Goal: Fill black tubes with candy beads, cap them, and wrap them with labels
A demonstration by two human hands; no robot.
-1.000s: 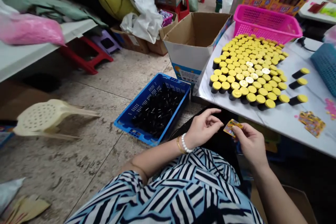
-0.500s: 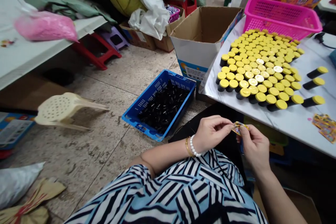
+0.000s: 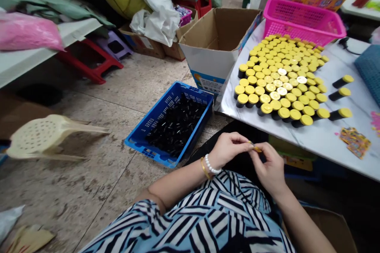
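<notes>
Over my lap, my left hand (image 3: 228, 149) and my right hand (image 3: 270, 170) meet, both pinched on a small yellow printed sticker (image 3: 255, 148) that shows only as a thin edge between the fingertips. Just beyond them the marble-look table (image 3: 323, 142) carries a tight block of upright black tubes with yellow caps (image 3: 282, 79). Three more capped tubes (image 3: 341, 95) lie on their sides to the right of the block. A small pile of colourful stickers (image 3: 354, 141) rests near the table's front edge.
A blue crate (image 3: 170, 122) of black tubes sits on the floor to my left, with an open cardboard box (image 3: 218, 45) behind it. A pink basket (image 3: 303, 21) stands at the table's back. A cream plastic stool (image 3: 44, 136) lies tipped on the floor.
My hands have closed together and sunk slightly toward my lap. The sticker, flat and face-up one second ago, is now squeezed edge-on between both sets of fingertips.
</notes>
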